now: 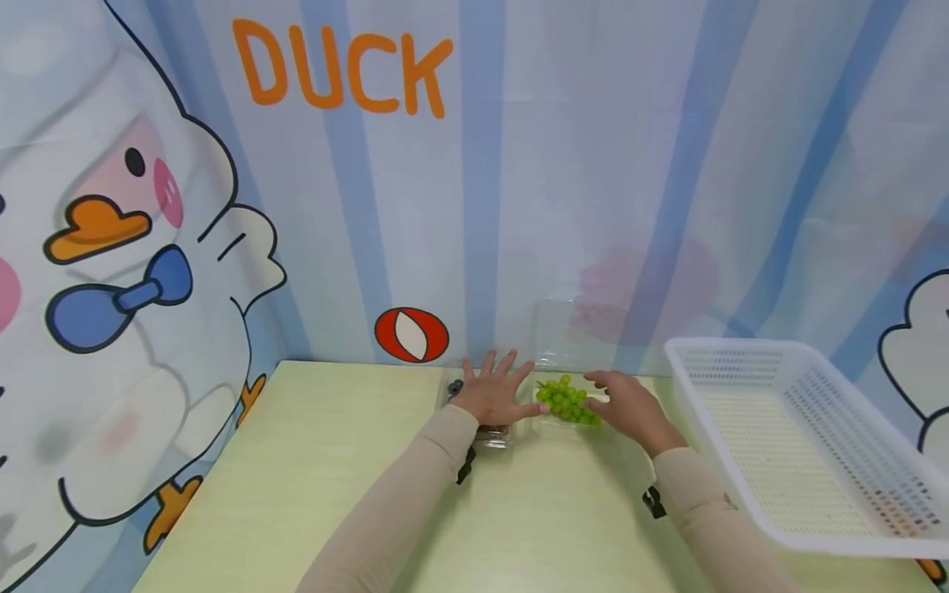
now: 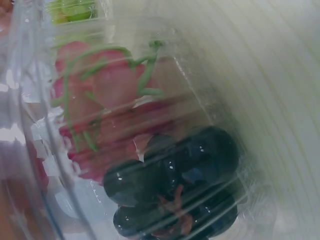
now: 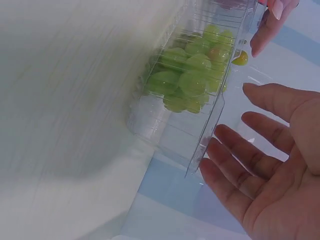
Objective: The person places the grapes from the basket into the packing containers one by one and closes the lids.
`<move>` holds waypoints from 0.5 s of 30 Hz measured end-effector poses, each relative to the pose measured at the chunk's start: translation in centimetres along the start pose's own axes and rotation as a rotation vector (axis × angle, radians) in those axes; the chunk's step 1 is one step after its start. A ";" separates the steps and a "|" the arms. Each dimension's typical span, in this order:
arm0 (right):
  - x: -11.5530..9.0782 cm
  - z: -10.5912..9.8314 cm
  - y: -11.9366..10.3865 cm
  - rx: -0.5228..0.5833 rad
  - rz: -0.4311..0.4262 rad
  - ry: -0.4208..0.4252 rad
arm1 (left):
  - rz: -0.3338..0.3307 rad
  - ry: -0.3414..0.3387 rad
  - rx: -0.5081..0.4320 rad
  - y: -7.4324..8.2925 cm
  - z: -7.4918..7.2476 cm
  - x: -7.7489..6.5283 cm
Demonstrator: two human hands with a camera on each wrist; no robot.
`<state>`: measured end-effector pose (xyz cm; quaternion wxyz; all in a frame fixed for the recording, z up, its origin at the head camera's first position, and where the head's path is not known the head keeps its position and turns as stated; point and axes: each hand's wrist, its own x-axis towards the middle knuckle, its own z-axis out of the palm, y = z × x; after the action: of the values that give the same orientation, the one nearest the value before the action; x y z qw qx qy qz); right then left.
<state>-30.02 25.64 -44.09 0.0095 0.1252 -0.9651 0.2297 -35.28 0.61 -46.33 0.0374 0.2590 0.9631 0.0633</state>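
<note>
My left hand (image 1: pixel 493 401) lies with straight, spread fingers over a clear plastic box (image 1: pixel 495 440). Through its wall in the left wrist view I see dark grapes (image 2: pixel 207 155) and a pink-red fruit with green edges, likely dragon fruit (image 2: pixel 107 82). Just to the right, a second clear box (image 3: pixel 172 132) holds a bunch of green grapes (image 1: pixel 567 401); its lid (image 1: pixel 567 329) stands raised at the back. Beside that box is my right hand (image 1: pixel 630 412), fingers loosely bent and apart, nothing held. Its fingertips come close to the box's rim; contact is unclear.
A large white plastic basket (image 1: pixel 715 461) stands on the right of the pale wooden table (image 1: pixel 334 461). Behind the boxes hangs a striped blue curtain (image 1: pixel 541 165) with duck prints, close to the table's back edge.
</note>
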 end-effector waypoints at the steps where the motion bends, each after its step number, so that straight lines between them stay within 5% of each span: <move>1: -0.2 0.0 0.0 -0.001 0.007 0.011 | -0.002 -0.002 -0.003 0.0 -0.1 -0.1; 15: -2.3 -0.5 -0.2 0.029 0.135 0.095 | 0.007 0.009 -0.015 -0.1 0.3 0.1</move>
<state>-27.73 26.24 -43.77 0.0378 0.0488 -0.9664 0.2495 -35.39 0.58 -46.60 0.0349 0.2616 0.9619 0.0718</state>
